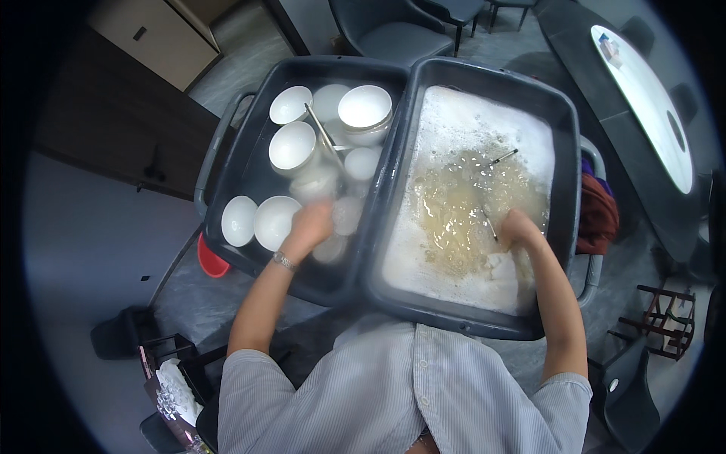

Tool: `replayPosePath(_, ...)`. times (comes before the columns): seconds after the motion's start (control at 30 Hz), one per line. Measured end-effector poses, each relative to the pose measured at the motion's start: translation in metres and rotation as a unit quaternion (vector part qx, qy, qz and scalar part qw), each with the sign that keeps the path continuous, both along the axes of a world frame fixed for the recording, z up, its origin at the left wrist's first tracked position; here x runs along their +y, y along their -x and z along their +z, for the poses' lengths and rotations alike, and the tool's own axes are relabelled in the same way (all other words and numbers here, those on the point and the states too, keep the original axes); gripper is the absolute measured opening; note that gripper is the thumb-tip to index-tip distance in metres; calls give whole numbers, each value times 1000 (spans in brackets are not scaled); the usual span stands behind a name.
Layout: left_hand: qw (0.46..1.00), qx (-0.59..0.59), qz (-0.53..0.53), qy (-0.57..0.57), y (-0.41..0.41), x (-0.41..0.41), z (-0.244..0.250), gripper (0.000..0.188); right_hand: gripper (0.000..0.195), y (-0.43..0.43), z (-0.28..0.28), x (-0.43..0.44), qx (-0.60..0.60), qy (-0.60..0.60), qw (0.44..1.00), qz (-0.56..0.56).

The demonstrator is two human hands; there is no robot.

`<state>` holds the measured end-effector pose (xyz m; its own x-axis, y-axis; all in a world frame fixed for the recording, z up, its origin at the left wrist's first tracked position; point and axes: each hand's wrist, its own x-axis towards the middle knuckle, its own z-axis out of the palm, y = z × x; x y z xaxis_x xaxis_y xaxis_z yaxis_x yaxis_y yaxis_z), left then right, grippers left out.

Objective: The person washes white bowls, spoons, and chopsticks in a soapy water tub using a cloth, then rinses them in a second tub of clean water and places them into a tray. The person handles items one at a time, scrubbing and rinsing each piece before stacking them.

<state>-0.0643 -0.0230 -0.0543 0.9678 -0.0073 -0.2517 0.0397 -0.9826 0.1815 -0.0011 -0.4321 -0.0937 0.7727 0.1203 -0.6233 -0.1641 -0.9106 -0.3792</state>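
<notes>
My left hand (313, 223) dips into the left grey plastic tub (243, 146), its fingers blurred or hidden underwater beside a white bowl (273, 222). Several more white bowls (292, 146) stand or lie sunk around it, with chopsticks (320, 125) leaning among them. In the right tub (562, 187), full of soapy water (454, 210), my right hand (518, 227) is partly under the surface, so its grip is hidden. Near it, a thin dark-and-silver utensil (490, 227) pokes out of the suds, and another utensil (505, 156) shows farther back. A pale submerged thing (502, 275) lies by my right wrist.
The tubs sit side by side on a cart with grey handles (592, 278). A brown-red cloth (598, 215) hangs at its right. A red basin (212, 258) is at lower left. Beyond are a grey chair (391, 40) and a table with a glossy white oval (644, 108).
</notes>
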Motion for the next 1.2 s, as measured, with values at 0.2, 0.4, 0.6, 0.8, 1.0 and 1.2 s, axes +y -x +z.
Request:
replayPosePath(0.2, 975, -173, 97, 102, -5, 24, 10, 26, 22, 34, -10, 11, -2, -5, 999, 34)
replayPosePath(0.4, 985, -136, 71, 84, -7, 32, 25, 20, 24, 18, 8, -4, -45, -47, 988, -141)
replayPosePath(0.6, 948, -311, -69, 22, -17, -41, 57, 25, 33, 16, 48, -26, -41, -155, 965, -209)
replayPosePath(0.8, 863, -304, -320, 247, -37, -180, 39, 22, 43, 25, 67, -4, -186, -208, 960, -12)
replayPosePath(1.0, 944, 60, -144, 289, -32, -211, -14, 13, 82, 61, 47, -13, -194, -28, 980, -28)
replayPosePath(1.2, 838, 271, 40, 472, -22, -212, -34, 16, 38, 87, 28, -27, -91, 22, 995, -18)
